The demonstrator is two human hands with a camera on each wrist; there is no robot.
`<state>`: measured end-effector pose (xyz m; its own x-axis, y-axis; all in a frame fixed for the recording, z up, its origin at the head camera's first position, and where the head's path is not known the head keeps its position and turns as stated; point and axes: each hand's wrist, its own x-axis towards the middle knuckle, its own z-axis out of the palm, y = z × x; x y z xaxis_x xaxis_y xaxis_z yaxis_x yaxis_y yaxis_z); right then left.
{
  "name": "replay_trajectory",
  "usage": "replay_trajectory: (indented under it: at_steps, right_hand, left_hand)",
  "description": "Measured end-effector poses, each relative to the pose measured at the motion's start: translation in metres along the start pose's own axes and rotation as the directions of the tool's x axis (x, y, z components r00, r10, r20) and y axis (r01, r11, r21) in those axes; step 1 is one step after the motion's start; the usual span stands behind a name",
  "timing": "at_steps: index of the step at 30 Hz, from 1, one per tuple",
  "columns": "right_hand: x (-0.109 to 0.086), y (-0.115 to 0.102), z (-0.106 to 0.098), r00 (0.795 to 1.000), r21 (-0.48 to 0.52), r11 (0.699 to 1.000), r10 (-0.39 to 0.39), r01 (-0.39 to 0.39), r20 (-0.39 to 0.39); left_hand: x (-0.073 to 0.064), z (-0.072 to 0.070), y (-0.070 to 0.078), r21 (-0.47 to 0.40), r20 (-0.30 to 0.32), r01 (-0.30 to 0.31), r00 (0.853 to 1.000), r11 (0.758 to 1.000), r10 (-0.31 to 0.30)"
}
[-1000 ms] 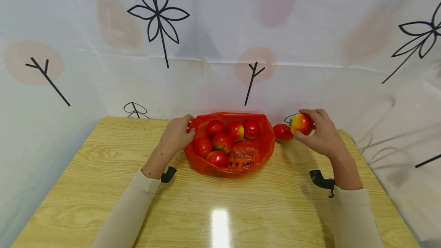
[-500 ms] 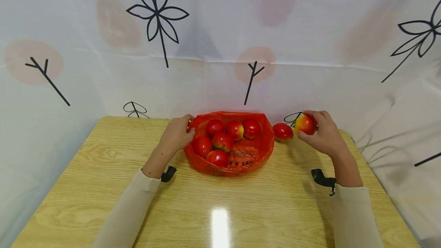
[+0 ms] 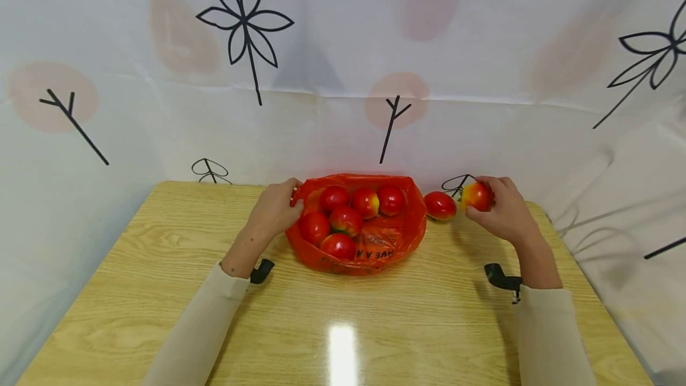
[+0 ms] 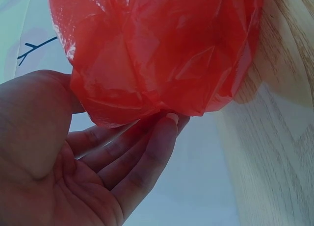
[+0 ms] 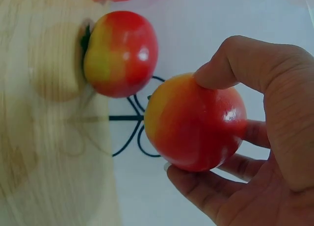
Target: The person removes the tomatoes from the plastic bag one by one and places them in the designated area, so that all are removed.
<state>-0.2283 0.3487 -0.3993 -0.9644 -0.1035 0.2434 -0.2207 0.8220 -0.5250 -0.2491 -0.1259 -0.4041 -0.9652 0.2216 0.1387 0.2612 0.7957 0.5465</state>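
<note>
An open red plastic bag (image 3: 412, 231) stands near the back of the table with several red tomatoes (image 3: 346, 221) inside. My left hand (image 3: 276, 210) holds the bag's left side; in the left wrist view its fingertips (image 4: 169, 123) lie against the red plastic (image 4: 162, 54). To the right of the bag, my right hand (image 3: 504, 210) grips a red and yellow tomato (image 5: 196, 125) between thumb and fingers. Another tomato (image 3: 440, 205) lies on the table between the bag and that hand, its green stalk end showing in the right wrist view.
The pale wooden table (image 3: 300, 320) ends at the back against a white cloth (image 3: 332, 124) printed with plants. Black wrist mounts (image 3: 502, 279) stick out from both forearms.
My right hand has shifted slightly right with its tomato, widening the gap to the tomato on the table. The left hand and the bag have stayed nearly still.
</note>
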Motion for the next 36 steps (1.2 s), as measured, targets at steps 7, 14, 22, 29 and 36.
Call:
replay_trajectory:
  at_steps: [7, 14, 22, 29, 36]
  right_hand:
    - [0.001, 0.011, 0.004, 0.999, -0.004, 1.0, 0.027, -0.027, 0.02]
    - [0.0, 0.018, 0.007, 0.998, -0.01, 0.999, 0.041, -0.041, 0.049]
    - [0.0, 0.023, 0.01, 0.994, -0.021, 0.998, 0.067, -0.065, 0.09]
    - [0.0, 0.026, 0.011, 0.989, -0.053, 0.996, 0.084, -0.078, 0.12]
    - [0.0, 0.027, 0.01, 0.987, -0.08, 0.994, 0.084, -0.073, 0.137]
  left_hand:
    - [0.0, 0.0, 0.0, 0.002, 0.003, 0.004, 1.0, 1.0, -0.004]
    - [-0.001, 0.0, -0.001, 0.002, 0.003, 0.006, 1.0, 1.0, -0.006]
    - [0.0, 0.0, -0.001, 0.008, 0.001, -0.001, 1.0, 1.0, 0.001]
    - [0.0, 0.0, -0.001, 0.013, 0.006, 0.003, 1.0, 1.0, -0.003]
    - [0.001, -0.001, -0.002, 0.013, 0.003, -0.005, 1.0, 1.0, 0.005]
